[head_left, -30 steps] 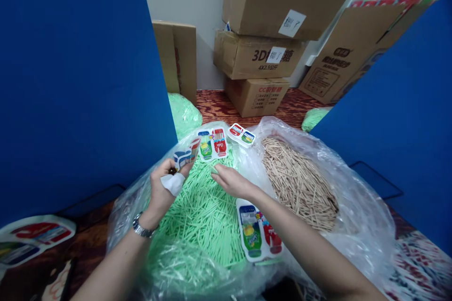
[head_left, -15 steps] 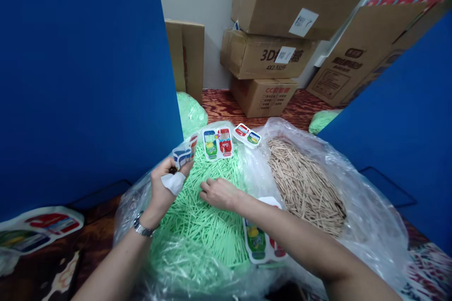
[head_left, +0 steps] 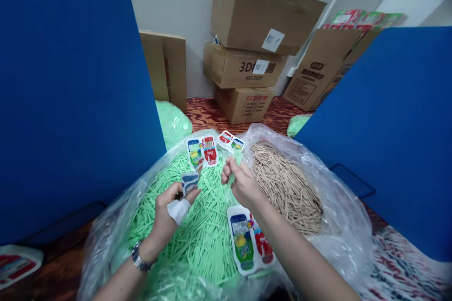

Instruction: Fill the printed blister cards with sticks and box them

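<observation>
Close head view, forward and down

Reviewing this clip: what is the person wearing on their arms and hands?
No sleeves or gloves show. The left hand has a white wrap around the thumb, and a silver metal-link watch sits on that wrist. The right hand wears nothing: no ring, band or wrap is visible.
</observation>
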Demonstrator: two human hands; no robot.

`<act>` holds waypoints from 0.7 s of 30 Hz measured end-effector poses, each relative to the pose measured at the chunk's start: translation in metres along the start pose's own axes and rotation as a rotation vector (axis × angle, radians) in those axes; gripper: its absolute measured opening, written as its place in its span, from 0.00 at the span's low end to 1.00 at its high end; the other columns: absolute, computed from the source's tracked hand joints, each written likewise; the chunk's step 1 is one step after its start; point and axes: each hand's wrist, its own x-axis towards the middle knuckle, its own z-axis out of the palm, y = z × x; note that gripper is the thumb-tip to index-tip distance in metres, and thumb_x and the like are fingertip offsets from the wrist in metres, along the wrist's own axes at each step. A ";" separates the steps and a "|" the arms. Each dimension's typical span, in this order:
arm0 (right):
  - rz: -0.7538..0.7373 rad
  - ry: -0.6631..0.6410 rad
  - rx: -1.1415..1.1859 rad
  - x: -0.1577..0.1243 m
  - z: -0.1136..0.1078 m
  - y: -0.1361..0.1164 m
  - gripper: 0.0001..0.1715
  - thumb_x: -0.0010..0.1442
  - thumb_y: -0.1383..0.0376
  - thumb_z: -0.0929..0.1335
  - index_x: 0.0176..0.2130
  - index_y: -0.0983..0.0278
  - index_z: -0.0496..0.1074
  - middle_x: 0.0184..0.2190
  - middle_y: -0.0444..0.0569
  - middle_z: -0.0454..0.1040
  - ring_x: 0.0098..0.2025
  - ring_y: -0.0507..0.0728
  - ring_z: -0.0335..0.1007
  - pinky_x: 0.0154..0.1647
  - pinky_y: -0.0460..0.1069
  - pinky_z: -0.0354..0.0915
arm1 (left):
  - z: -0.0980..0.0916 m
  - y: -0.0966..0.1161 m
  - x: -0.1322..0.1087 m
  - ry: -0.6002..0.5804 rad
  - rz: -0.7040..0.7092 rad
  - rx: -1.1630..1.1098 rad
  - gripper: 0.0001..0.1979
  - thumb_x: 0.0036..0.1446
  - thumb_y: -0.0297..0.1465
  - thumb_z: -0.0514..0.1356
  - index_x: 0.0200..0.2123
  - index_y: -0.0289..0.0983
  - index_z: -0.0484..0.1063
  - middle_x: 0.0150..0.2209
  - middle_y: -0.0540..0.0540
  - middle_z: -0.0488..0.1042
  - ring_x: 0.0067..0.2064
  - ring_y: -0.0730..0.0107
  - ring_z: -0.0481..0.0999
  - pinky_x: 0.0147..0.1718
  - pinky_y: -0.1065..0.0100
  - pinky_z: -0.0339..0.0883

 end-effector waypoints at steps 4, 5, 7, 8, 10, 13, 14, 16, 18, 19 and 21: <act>-0.295 0.140 -0.043 -0.007 0.020 -0.026 0.14 0.64 0.50 0.58 0.39 0.58 0.58 0.24 0.40 0.59 0.30 0.52 0.65 0.36 0.50 0.64 | 0.020 0.001 -0.009 -0.071 0.112 0.073 0.12 0.51 0.35 0.64 0.22 0.37 0.67 0.21 0.53 0.63 0.22 0.74 0.61 0.22 0.71 0.56; -0.347 0.144 -0.061 -0.008 0.025 -0.028 0.13 0.65 0.51 0.57 0.39 0.57 0.57 0.24 0.40 0.59 0.31 0.53 0.65 0.38 0.51 0.64 | 0.024 0.002 -0.011 -0.086 0.141 0.091 0.13 0.52 0.35 0.64 0.22 0.37 0.66 0.21 0.53 0.63 0.23 0.74 0.61 0.22 0.71 0.56; -0.416 0.144 -0.110 -0.011 0.033 -0.030 0.12 0.66 0.53 0.55 0.39 0.57 0.57 0.23 0.40 0.60 0.33 0.53 0.66 0.42 0.53 0.64 | 0.029 0.003 -0.013 -0.106 0.186 0.122 0.12 0.53 0.34 0.64 0.22 0.37 0.65 0.21 0.53 0.63 0.23 0.74 0.61 0.23 0.71 0.56; -0.439 0.144 -0.143 -0.013 0.036 -0.029 0.12 0.67 0.53 0.55 0.39 0.57 0.57 0.23 0.40 0.60 0.33 0.53 0.66 0.44 0.53 0.63 | 0.031 0.004 -0.014 -0.113 0.205 0.135 0.12 0.53 0.33 0.63 0.23 0.37 0.64 0.22 0.53 0.63 0.23 0.74 0.61 0.23 0.71 0.56; -0.469 0.145 -0.217 -0.016 0.040 -0.026 0.12 0.67 0.54 0.55 0.38 0.58 0.57 0.24 0.41 0.61 0.33 0.53 0.65 0.45 0.54 0.63 | 0.033 0.005 -0.015 -0.121 0.234 0.155 0.13 0.54 0.32 0.62 0.23 0.38 0.62 0.22 0.53 0.62 0.24 0.74 0.61 0.24 0.71 0.55; -0.492 0.113 -0.290 -0.019 0.043 -0.021 0.12 0.67 0.55 0.55 0.38 0.58 0.57 0.25 0.42 0.62 0.32 0.53 0.64 0.43 0.53 0.63 | 0.034 0.006 -0.016 -0.123 0.267 0.173 0.13 0.54 0.31 0.61 0.22 0.38 0.60 0.22 0.54 0.61 0.24 0.74 0.60 0.24 0.71 0.55; -0.494 0.098 -0.309 -0.020 0.043 -0.019 0.11 0.67 0.55 0.55 0.38 0.58 0.57 0.25 0.42 0.62 0.32 0.53 0.64 0.44 0.53 0.63 | 0.034 0.006 -0.015 -0.120 0.276 0.176 0.13 0.54 0.30 0.61 0.22 0.38 0.60 0.22 0.54 0.60 0.24 0.74 0.60 0.24 0.71 0.55; -0.491 0.076 -0.359 -0.022 0.043 -0.016 0.10 0.68 0.57 0.54 0.38 0.58 0.58 0.25 0.42 0.63 0.35 0.54 0.65 0.46 0.54 0.62 | 0.034 0.008 -0.015 -0.112 0.293 0.173 0.12 0.54 0.28 0.60 0.22 0.38 0.60 0.22 0.53 0.60 0.24 0.73 0.60 0.25 0.71 0.55; -0.501 0.071 -0.454 -0.023 0.044 -0.012 0.10 0.68 0.60 0.54 0.38 0.59 0.59 0.28 0.44 0.66 0.42 0.55 0.65 0.51 0.56 0.60 | 0.033 0.010 -0.014 -0.107 0.313 0.162 0.11 0.54 0.26 0.59 0.22 0.38 0.60 0.22 0.53 0.61 0.24 0.72 0.61 0.25 0.71 0.55; -0.517 0.073 -0.528 -0.024 0.045 -0.011 0.11 0.68 0.60 0.54 0.39 0.59 0.60 0.31 0.46 0.68 0.46 0.56 0.64 0.54 0.57 0.57 | 0.033 0.011 -0.014 -0.106 0.326 0.159 0.10 0.54 0.25 0.58 0.23 0.38 0.61 0.23 0.53 0.61 0.24 0.72 0.61 0.25 0.70 0.55; -0.566 0.076 -0.702 -0.026 0.044 -0.009 0.12 0.67 0.59 0.55 0.40 0.60 0.63 0.41 0.51 0.70 0.55 0.59 0.58 0.59 0.61 0.50 | 0.031 0.011 -0.013 -0.100 0.347 0.161 0.09 0.54 0.25 0.57 0.23 0.38 0.61 0.23 0.52 0.61 0.25 0.71 0.62 0.25 0.70 0.55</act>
